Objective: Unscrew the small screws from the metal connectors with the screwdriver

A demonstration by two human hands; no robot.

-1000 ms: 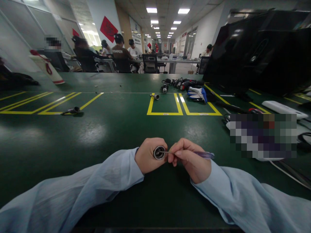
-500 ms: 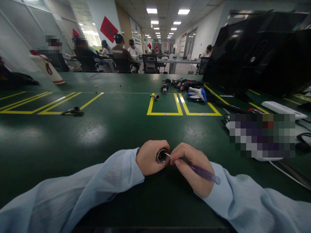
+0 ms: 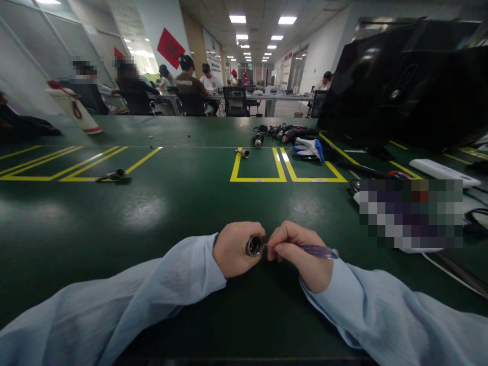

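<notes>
My left hand [image 3: 235,249] is wrapped round a dark cylindrical part with a metal rim [image 3: 254,245]; its round open end faces up toward me, and the rest is hidden in the fist. Close on the right, my right hand [image 3: 299,251] pinches a screwdriver with a clear purple handle [image 3: 319,251]. The handle lies back over the hand toward the wrist. Its thin shaft points left at the side of the part's rim, and whether the tip touches is too small to tell. Both hands are just above the green table [image 3: 183,203].
Yellow tape outlines mark the table. Small metal nozzle-like parts lie at left [image 3: 116,175] and centre [image 3: 244,153]. Farther back are corded black tools [image 3: 290,133] and a blue-white glove [image 3: 309,149]. A white power strip [image 3: 444,173] and a large black case [image 3: 396,86] stand at right. People sit behind.
The screwdriver has swung from slanting down into the part's open end to nearly level, its shaft now outside the rim. My right hand turned with it; my left hand stays nearly still.
</notes>
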